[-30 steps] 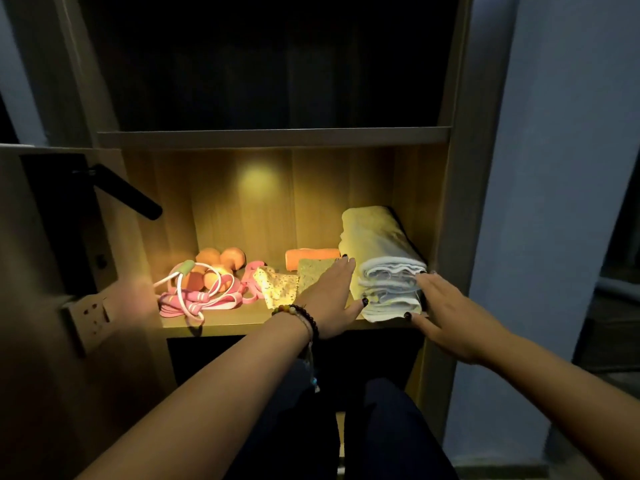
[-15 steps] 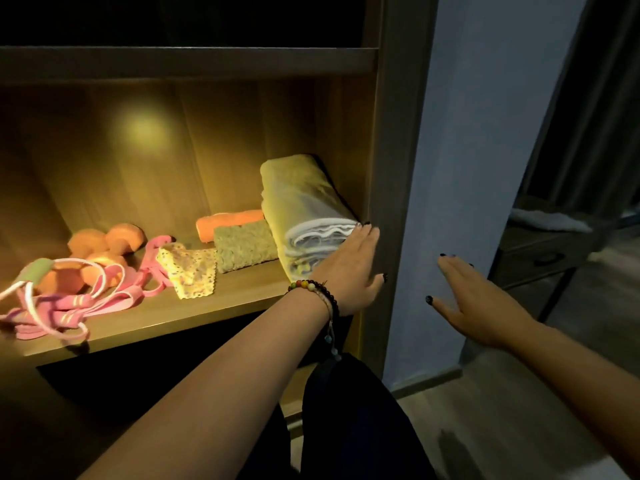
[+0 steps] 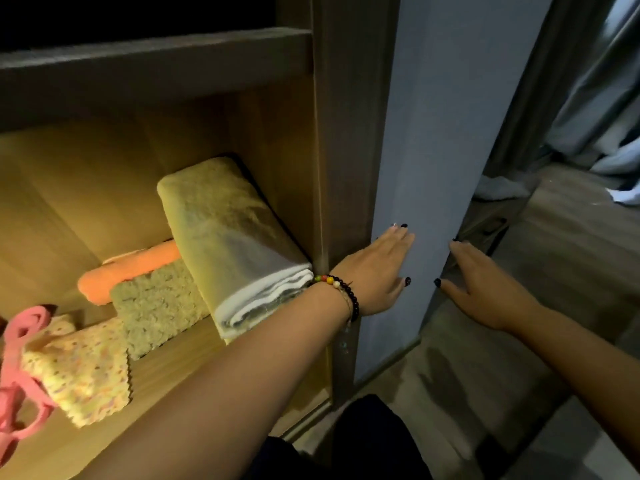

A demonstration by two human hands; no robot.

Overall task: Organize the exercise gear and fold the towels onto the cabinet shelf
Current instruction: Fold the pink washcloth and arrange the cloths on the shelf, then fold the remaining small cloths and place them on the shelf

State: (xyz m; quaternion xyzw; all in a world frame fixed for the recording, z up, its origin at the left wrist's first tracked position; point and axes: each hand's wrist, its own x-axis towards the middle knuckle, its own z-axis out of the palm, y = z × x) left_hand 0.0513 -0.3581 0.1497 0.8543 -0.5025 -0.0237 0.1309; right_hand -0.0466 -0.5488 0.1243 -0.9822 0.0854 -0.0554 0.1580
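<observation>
- My left hand (image 3: 375, 271) is flat and empty, fingers spread before the grey wall (image 3: 426, 168).
- My right hand (image 3: 485, 289) hangs open, holding nothing.
- The folded towels (image 3: 228, 244) lie on the shelf (image 3: 194, 362), against the cabinet's right side.

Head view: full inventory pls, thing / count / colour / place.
Folded towel stack: 1, pale yellow-white, right end of the shelf against the cabinet side.
Orange item: 1, orange, at the back, left of the stack; what it is I cannot tell.
Fuzzy cloth: 1, tan, folded, in front of the orange item.
Knit cloth: 1, yellow speckled, front left of the fuzzy cloth.
Pink bands: count unclear, pink, far left, cut by the frame.
Shelf: 1, wood, lit.
Wall panel: 1, grey-blue, right of the cabinet.
Bedding: pale, far right, dim.
Bracelet: 1, dark beads with coloured ones, left wrist.
Left hand: open, flat, over the panel.
Right hand: open, empty, right of the panel.
</observation>
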